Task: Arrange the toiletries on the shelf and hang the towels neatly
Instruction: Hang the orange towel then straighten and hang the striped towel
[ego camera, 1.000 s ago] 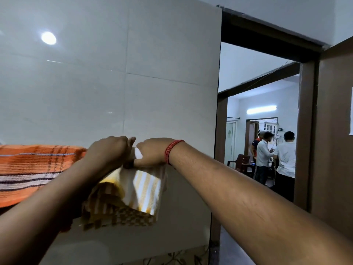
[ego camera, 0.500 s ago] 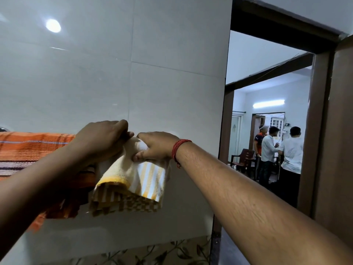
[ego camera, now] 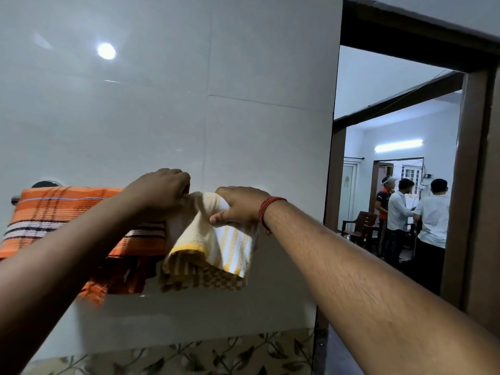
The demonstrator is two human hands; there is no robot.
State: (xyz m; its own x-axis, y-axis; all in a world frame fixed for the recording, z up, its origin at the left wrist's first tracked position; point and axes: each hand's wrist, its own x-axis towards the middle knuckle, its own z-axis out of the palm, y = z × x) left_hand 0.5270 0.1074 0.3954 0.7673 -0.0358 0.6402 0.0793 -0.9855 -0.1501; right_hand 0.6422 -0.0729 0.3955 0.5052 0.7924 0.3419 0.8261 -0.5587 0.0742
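Note:
A small yellow and white striped towel (ego camera: 216,250) is draped over a wall rail, folded, with its lower edge hanging at mid height. My left hand (ego camera: 159,194) grips the towel's top at its left end. My right hand (ego camera: 238,205), with a red thread at the wrist, pinches the towel's top at its right end. An orange striped towel (ego camera: 59,215) hangs on the same rail to the left, touching the yellow one. The rail's dark end (ego camera: 15,200) and its round wall mount (ego camera: 44,184) show at far left; the rest of the rail is hidden by cloth.
White glossy wall tiles (ego camera: 162,117) lie behind the rail, with a leaf-patterned tile band (ego camera: 189,355) below. An open brown door frame (ego camera: 470,185) stands at right. Through it, three people (ego camera: 411,212) stand in another room beside a brown chair (ego camera: 359,224).
My hands have slid apart along the top of the yellow towel, spreading it a little wider on the rail. The view has shifted slightly, showing more of the orange towel.

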